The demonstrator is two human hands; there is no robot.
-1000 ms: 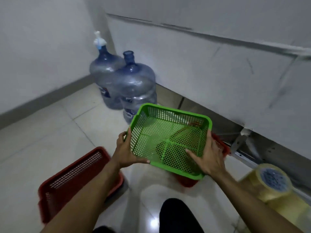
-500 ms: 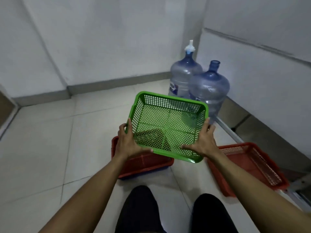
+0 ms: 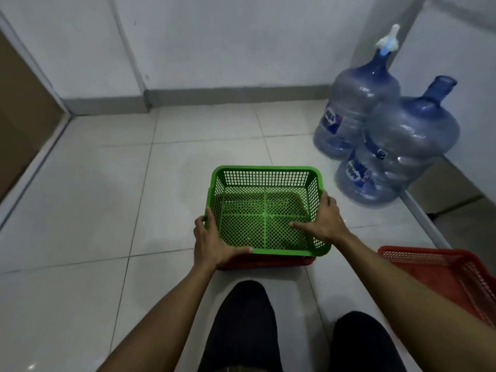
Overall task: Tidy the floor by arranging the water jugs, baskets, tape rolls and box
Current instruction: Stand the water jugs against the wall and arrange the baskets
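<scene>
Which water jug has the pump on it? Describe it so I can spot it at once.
Look to the room's far right corner, where two blue water jugs stand on the floor tiles. The jug with the pump is the rear one, nearer the back wall. Its neck carries a white pump top; the front jug has an open neck.

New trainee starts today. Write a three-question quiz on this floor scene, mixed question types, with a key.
1. True or false: both hands, left hand and right hand, grip the green basket.
2. What lies directly under the green basket?
A. a red basket
B. a cardboard box
C. a tape roll
3. How many water jugs stand by the wall, the capped jug and the open-necked jug included?

Key: 1 true; 2 A; 3 two.
</scene>
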